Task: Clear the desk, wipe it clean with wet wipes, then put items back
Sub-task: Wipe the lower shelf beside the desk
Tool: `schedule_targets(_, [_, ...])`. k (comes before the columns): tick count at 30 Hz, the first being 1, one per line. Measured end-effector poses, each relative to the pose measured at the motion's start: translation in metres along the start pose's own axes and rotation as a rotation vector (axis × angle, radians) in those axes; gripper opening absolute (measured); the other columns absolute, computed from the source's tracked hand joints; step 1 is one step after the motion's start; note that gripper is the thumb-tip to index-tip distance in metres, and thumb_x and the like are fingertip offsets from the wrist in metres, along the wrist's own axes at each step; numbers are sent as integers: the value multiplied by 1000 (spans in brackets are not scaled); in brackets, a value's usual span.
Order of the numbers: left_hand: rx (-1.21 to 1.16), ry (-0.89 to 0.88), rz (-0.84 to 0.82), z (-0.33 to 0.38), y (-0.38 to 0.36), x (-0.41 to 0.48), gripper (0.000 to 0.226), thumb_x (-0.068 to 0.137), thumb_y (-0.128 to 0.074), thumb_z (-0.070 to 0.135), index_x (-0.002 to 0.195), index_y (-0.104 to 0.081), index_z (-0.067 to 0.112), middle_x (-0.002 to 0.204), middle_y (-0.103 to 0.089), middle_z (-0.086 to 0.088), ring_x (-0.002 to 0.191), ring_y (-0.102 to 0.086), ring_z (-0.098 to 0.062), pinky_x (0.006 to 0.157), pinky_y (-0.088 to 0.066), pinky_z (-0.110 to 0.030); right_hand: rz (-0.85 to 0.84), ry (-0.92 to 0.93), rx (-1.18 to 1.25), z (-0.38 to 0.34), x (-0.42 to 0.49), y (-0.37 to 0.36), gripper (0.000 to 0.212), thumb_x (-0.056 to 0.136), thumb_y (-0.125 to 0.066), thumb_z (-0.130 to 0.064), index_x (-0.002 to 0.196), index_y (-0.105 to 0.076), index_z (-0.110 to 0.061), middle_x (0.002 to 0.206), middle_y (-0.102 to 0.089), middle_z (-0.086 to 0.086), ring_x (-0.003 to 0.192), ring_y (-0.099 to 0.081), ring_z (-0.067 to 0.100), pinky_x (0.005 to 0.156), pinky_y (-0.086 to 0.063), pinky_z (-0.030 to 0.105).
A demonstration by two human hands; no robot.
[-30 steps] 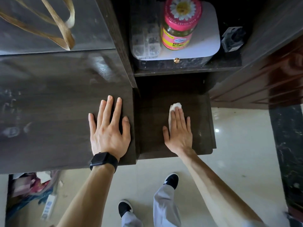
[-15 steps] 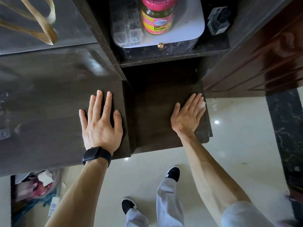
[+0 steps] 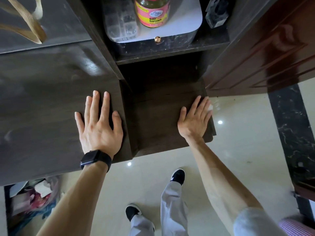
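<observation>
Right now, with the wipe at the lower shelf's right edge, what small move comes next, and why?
Probably slide the right hand and wet wipe leftward across the lower shelf: the wipe pokes out at the shelf's right edge, with no room beyond, while the left hand rests flat on the desk top.

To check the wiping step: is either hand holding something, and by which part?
Nothing is gripped. The right hand presses a white wipe flat onto the lower shelf; only its corner shows beyond the fingertips. The left hand rests flat on the desk.
</observation>
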State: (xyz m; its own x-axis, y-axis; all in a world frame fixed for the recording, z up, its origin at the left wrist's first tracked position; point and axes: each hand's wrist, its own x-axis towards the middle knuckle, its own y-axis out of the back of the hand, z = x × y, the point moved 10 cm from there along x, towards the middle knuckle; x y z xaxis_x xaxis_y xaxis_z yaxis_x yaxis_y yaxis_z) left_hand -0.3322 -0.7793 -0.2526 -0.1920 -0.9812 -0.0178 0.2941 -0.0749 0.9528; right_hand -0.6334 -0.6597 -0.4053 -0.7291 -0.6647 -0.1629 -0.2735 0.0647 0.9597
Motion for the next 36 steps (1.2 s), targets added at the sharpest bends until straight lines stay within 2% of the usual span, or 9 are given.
schedule_targets(4, [-3, 7, -22, 2, 1, 1, 54, 103, -34, 38, 156, -23, 32, 165, -15, 5, 153, -6, -15, 123, -6, -53, 101, -198, -9, 32, -59, 6, 69, 104, -32, -41, 154, -17, 4, 161, -16, 27, 152, -12, 37, 121, -18, 52])
schedule_targets(7, [5, 18, -30, 0, 1, 1, 54, 103, -32, 40, 156, -23, 32, 165, -15, 5, 153, -6, -15, 123, -5, -52, 60, -272, 26, 37, -71, 2, 71, 102, -38, -40, 152, -20, 7, 160, -18, 29, 151, -14, 38, 122, -17, 50])
schedule_targets(15, [19, 24, -23, 0, 0, 1, 55, 102, -31, 41, 156, -24, 33, 165, -16, 6, 153, -6, -13, 123, -5, -51, -154, 518, -144, -98, 13, -16, 69, 103, -9, -52, 158, 6, -13, 166, 12, 11, 152, 14, 24, 125, -2, 48])
schedule_targets(18, [10, 21, -3, 1, 1, 1, 55, 101, -32, 41, 155, -26, 33, 165, -17, 6, 152, -8, -13, 123, -6, -51, -187, 599, -158, -127, 16, -28, 70, 103, -10, -51, 158, 5, -10, 166, 11, 11, 152, 15, 23, 124, -2, 47])
schedule_targets(20, [11, 23, -4, 1, 1, 1, 55, 101, -32, 42, 155, -26, 33, 165, -17, 7, 152, -8, -13, 123, -6, -51, -149, 497, -122, -114, 24, -23, 71, 103, -13, -50, 158, 1, -8, 166, 8, 11, 153, 12, 23, 125, -1, 47])
schedule_targets(26, [10, 22, -11, 2, 2, 2, 54, 102, -34, 40, 155, -26, 32, 165, -17, 6, 152, -8, -13, 123, -7, -51, -10, -108, 2, 9, 36, 6, 76, 101, -18, -51, 156, -4, 0, 164, -1, 23, 153, 0, 34, 124, -5, 49])
schedule_targets(29, [4, 17, -6, 1, 2, 1, 54, 103, -37, 37, 155, -27, 31, 165, -19, 5, 152, -9, -15, 123, -7, -52, 46, -231, 45, 39, -5, 9, 75, 102, -25, -48, 155, -12, 3, 161, -11, 28, 151, -10, 39, 122, -13, 53])
schedule_targets(33, [4, 13, -2, 1, 1, 0, 54, 103, -36, 38, 155, -27, 31, 164, -19, 5, 152, -9, -15, 122, -8, -52, 37, -62, -5, 29, -70, 1, 68, 103, -31, -41, 155, -16, 0, 162, -12, 26, 152, -9, 37, 122, -13, 53])
schedule_targets(36, [3, 11, 4, 1, 2, 1, 54, 102, -37, 38, 155, -27, 31, 164, -19, 5, 152, -9, -15, 123, -7, -52, -94, 308, -55, -32, -104, -19, 66, 103, -28, -42, 157, -15, -7, 165, -8, 15, 154, -3, 27, 124, -5, 49])
